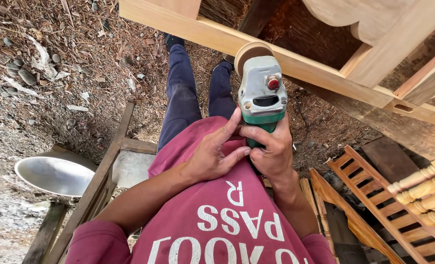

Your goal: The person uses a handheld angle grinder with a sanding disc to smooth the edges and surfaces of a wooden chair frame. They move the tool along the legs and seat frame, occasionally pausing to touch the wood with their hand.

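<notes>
An angle grinder (262, 93) with a grey head, green body and tan sanding disc (251, 49) points away from me. Its disc rests against a pale wooden rail (315, 68) of a furniture frame. My right hand (271, 149) wraps the green body from the right. Against the rear of the tool lies my left hand (212, 154), fingers on the green body beside the right hand. Below are my dark blue trousers (183, 98) and a maroon shirt with white lettering.
A metal basin (53, 175) lies at the left on gravel. Beside it stands a weathered wooden stool frame (112, 156). Carved slatted panels (389, 195) and turned spindles (423, 188) are stacked at the lower right. Wood chips cover the ground.
</notes>
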